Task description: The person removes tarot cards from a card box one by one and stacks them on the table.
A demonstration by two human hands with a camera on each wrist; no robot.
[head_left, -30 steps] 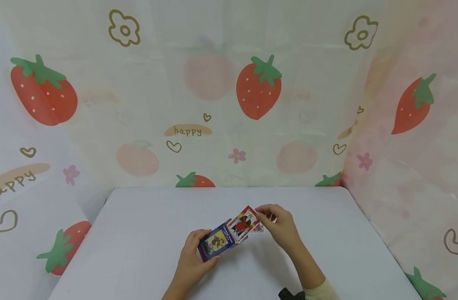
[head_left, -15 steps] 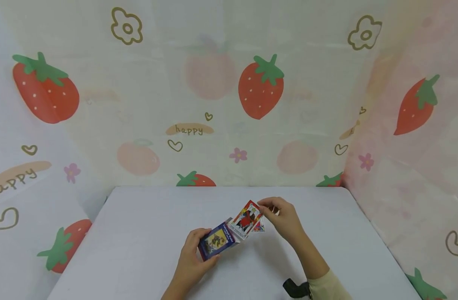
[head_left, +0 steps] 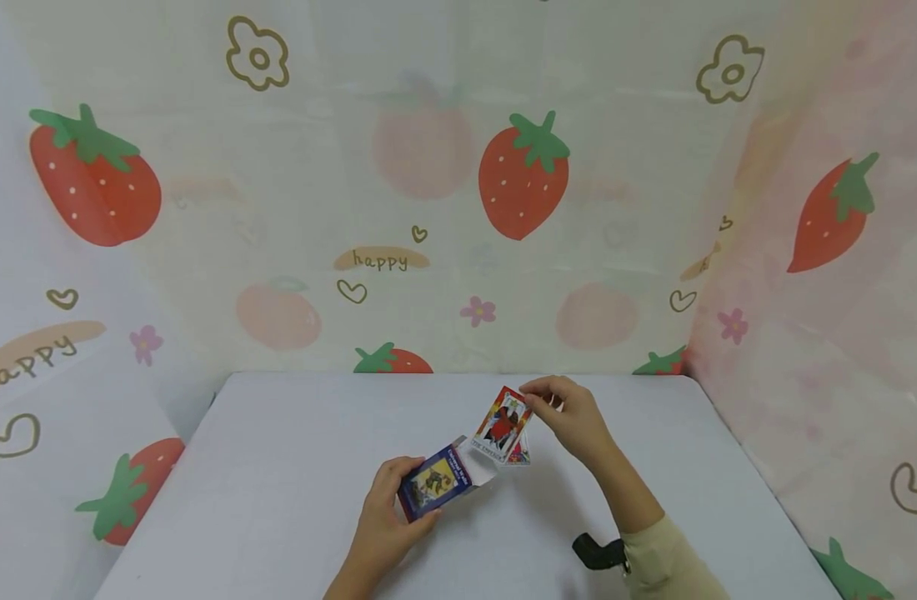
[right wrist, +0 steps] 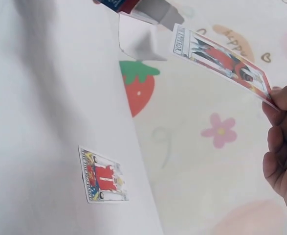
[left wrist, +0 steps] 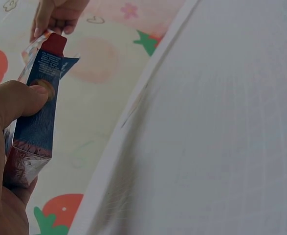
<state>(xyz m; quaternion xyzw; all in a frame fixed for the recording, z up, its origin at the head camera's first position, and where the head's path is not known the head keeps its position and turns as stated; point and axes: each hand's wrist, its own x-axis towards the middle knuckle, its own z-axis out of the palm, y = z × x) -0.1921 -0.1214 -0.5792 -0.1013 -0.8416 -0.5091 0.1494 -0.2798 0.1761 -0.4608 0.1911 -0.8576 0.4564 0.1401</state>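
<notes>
My left hand [head_left: 387,512] grips a blue tarot card box [head_left: 434,482] in the head view, tilted with its white flap [head_left: 479,463] folded out toward the right. In the left wrist view the thumb [left wrist: 28,100] presses on the box's narrow side. Between thumb and fingers, my right hand [head_left: 576,423] pinches one corner of a tarot card [head_left: 500,425] with a red-robed figure. Its lettering reads "The Emperor" in the right wrist view, where the card is apart from the box. Another tarot card [right wrist: 104,178] lies face up on the table, partly hidden in the head view.
A white-covered table [head_left: 278,467] spreads under both hands. Behind it and at the sides hangs a cloth [head_left: 398,208] printed with strawberries. A black strap-like device [head_left: 599,552] sits by the right sleeve [head_left: 664,558].
The right hand has moved up and slightly right, drawing the Emperor card out of the box until it is clear of the flap. The left hand and the box have hardly moved.
</notes>
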